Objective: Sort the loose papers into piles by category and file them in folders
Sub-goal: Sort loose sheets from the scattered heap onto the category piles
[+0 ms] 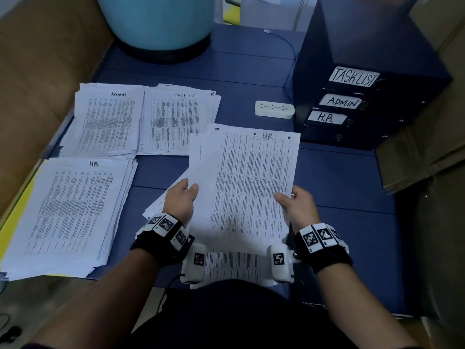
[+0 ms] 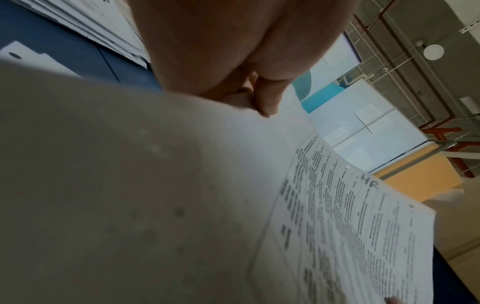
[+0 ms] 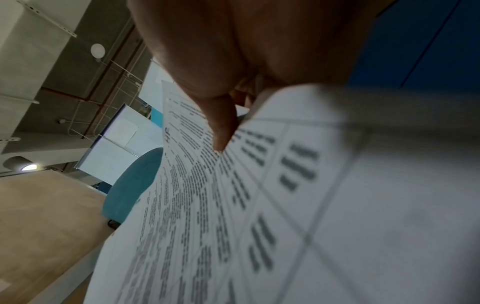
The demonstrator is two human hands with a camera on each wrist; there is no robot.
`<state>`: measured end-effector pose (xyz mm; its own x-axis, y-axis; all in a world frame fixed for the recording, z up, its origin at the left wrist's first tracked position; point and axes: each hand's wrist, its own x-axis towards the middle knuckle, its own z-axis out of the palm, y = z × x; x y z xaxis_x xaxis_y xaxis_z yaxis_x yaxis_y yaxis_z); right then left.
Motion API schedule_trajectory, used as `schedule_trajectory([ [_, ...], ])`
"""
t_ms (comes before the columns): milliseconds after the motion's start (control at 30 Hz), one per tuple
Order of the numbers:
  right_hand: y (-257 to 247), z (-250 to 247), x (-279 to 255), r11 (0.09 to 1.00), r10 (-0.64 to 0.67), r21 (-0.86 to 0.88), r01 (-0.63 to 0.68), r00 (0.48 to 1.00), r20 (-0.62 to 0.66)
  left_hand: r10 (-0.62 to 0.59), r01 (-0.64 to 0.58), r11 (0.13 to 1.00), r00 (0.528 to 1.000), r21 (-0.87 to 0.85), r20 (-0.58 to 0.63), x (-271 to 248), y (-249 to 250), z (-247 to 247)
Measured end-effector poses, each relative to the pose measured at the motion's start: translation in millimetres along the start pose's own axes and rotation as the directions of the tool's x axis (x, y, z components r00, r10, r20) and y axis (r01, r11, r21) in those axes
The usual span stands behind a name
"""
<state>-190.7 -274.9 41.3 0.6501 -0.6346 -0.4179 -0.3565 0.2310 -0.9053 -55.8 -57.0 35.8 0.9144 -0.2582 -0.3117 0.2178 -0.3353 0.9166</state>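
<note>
I hold a bundle of printed sheets (image 1: 246,187) above the blue table; its top page is headed HR (image 2: 337,226) (image 3: 197,185). My left hand (image 1: 182,197) pinches a blank-sided sheet (image 1: 201,157) at the bundle's left edge, thumb on top (image 2: 267,98). My right hand (image 1: 297,202) pinches the right edge, thumb on the print (image 3: 223,127). Three sorted piles lie to the left: ADMIN (image 1: 105,119), TASK LIST (image 1: 176,122) and HR (image 1: 70,210). Dark folders labelled TASKLIST (image 1: 354,76), ADMIN (image 1: 342,102) and H.R. (image 1: 327,118) stand at the right.
A white power strip (image 1: 274,109) with its cable lies between the piles and the folders. A large turquoise drum (image 1: 156,21) stands at the back. Brown cardboard (image 1: 37,71) borders the left, and more cardboard (image 1: 415,157) sits right of the folders. Bare blue tabletop (image 1: 339,182) shows under my right hand.
</note>
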Motion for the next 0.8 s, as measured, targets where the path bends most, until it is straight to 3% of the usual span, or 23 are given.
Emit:
schedule_trajectory([
  [233, 7.7, -13.5, 12.6, 0.99, -0.001, -0.137, -0.026, 0.982, -0.191, -0.003, 0.004, 1.0, 0.999, 0.028, -0.036, 2.0, 6.4, -2.1],
  [433, -3.6, -54.7, 15.9, 0.999, 0.049, 0.016, -0.048, 0.846, -0.531, -0.079, 0.082, 0.996, 0.992, 0.026, -0.098, 10.4, 3.2, -13.6],
  [533, -6.7, -67.8, 11.5, 0.999, 0.041, 0.002, -0.048, 0.829, -0.558, -0.11, 0.111, 0.994, 0.987, 0.002, -0.12, 13.1, 0.8, -16.7],
  [800, -2.7, -40.2, 13.1, 0.997, 0.011, 0.078, 0.029, 0.885, -0.465, -0.09, 0.091, 0.996, 0.987, -0.005, -0.135, 6.3, 7.0, -14.2],
])
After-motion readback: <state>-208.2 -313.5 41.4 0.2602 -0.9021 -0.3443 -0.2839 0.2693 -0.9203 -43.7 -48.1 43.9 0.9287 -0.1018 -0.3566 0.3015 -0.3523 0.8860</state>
